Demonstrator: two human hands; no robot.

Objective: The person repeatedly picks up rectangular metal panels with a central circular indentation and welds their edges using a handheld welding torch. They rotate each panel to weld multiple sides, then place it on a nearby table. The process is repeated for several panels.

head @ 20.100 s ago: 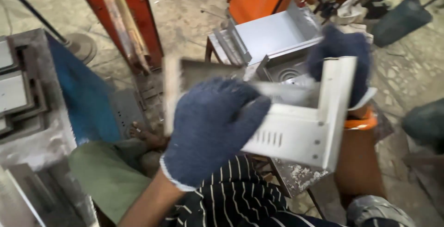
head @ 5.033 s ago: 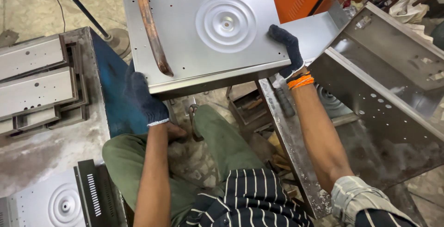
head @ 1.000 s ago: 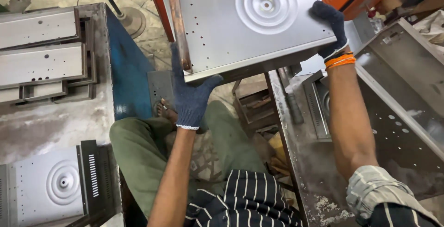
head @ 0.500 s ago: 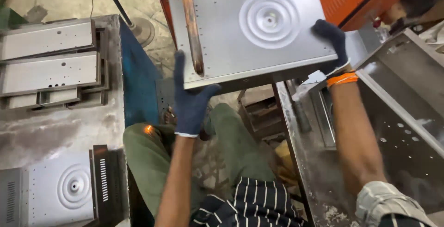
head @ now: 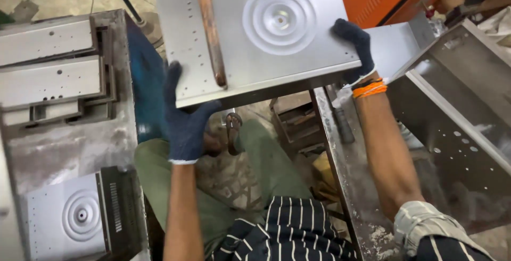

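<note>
Both gloved hands are on the stamped steel panel (head: 266, 32), the one with the pressed ring pattern, held flat over the person's lap. Left hand (head: 185, 122) cups the panel's near left corner from below, fingers wrapped up along its left edge. Right hand (head: 355, 48) clamps the panel's right edge, thumb on top. A rusty rod (head: 211, 27) crosses the panel's top. Left of the panel, a workbench (head: 64, 144) carries a matching ringed panel (head: 69, 218).
</note>
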